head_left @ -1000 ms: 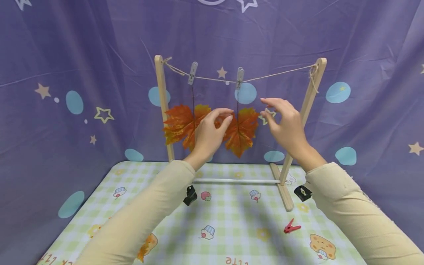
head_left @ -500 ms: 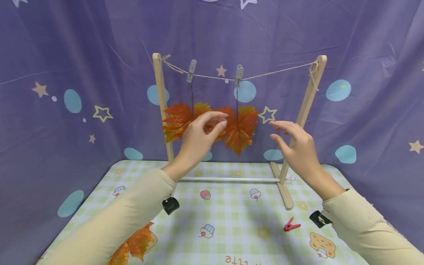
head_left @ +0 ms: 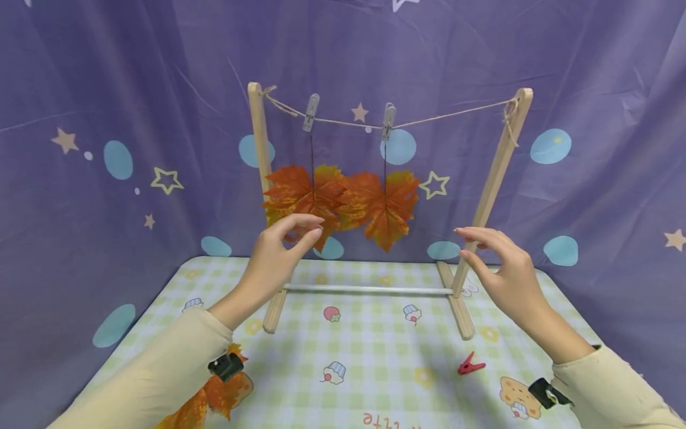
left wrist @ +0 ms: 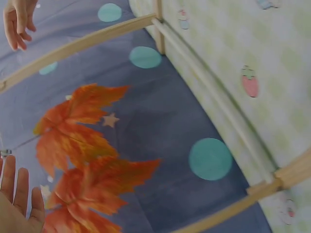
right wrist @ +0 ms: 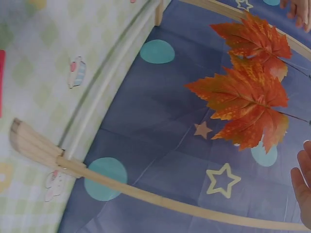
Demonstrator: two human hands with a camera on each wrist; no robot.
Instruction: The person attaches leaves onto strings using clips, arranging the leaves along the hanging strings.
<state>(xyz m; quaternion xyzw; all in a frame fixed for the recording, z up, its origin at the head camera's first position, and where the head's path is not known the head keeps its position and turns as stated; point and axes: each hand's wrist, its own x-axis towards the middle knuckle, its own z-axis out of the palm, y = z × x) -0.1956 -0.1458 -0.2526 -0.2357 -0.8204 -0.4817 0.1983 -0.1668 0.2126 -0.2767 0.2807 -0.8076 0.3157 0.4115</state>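
Note:
Two orange maple leaves hang by their stems from grey clothespins on a string, the left leaf point(head_left: 308, 193) under the left clothespin point(head_left: 311, 112) and the right leaf point(head_left: 387, 208) under the other clothespin point(head_left: 389, 121). My left hand point(head_left: 270, 259) is in front of the left leaf's lower part, fingers relaxed and a gap between thumb and fingertips, holding nothing. Beside the right post, my right hand point(head_left: 506, 274) is loosely bent and empty. Both leaves also show in the left wrist view, where part of the left hand point(left wrist: 17, 201) is at the lower left edge.
The wooden frame point(head_left: 498, 161) stands at the table's back, with a white bar point(head_left: 370, 289) low between its posts. A red clothespin point(head_left: 470, 364) lies at the right front of the table point(head_left: 370, 357). Loose orange leaves point(head_left: 214, 396) lie partly under my left sleeve.
Both hands have moved down and apart, the left hand to the left and the right hand to the right. The hanging leaves are less covered, and more of the loose leaves shows.

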